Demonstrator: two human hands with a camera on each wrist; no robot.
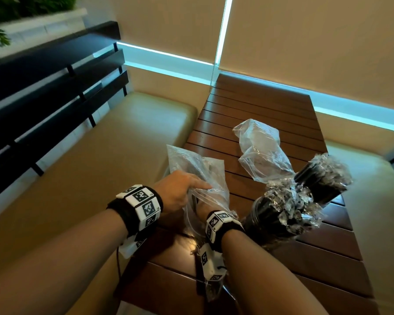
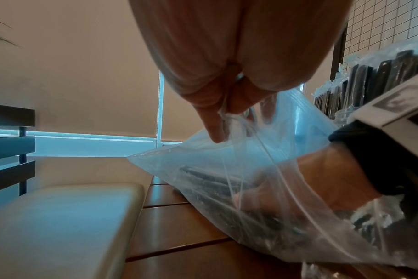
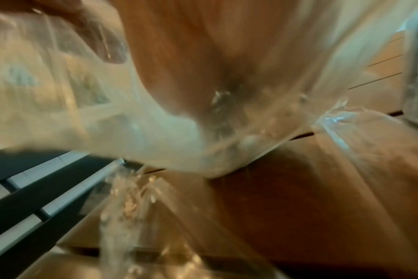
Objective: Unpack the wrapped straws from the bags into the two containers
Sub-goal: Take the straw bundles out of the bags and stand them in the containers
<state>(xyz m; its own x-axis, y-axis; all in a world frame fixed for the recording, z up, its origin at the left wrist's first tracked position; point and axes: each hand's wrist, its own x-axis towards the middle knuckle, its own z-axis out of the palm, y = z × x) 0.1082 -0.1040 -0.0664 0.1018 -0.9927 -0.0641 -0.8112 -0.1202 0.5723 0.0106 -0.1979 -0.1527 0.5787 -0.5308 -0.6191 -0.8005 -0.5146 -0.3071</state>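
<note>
A clear plastic bag (image 1: 198,164) lies at the left edge of the wooden slat table (image 1: 259,103). My left hand (image 1: 205,186) pinches the bag's open rim (image 2: 223,120) and lifts it. My right hand (image 1: 204,206) is inside the bag up to the wrist, and its fingers (image 2: 255,200) curl round dark wrapped straws (image 2: 203,175) there. The right wrist view is blurred and shows only palm (image 3: 227,56) and bag film. Two containers, one near (image 1: 266,226) and one farther (image 1: 314,180), stand to the right, packed with black wrapped straws (image 2: 370,79).
A second, crumpled clear bag (image 1: 259,144) lies mid-table behind the containers. Beige bench cushions flank the table on the left (image 1: 100,155) and right (image 1: 378,201). A dark slatted backrest (image 1: 43,98) runs along the left. Bare slats (image 1: 316,258) show at the table's near right.
</note>
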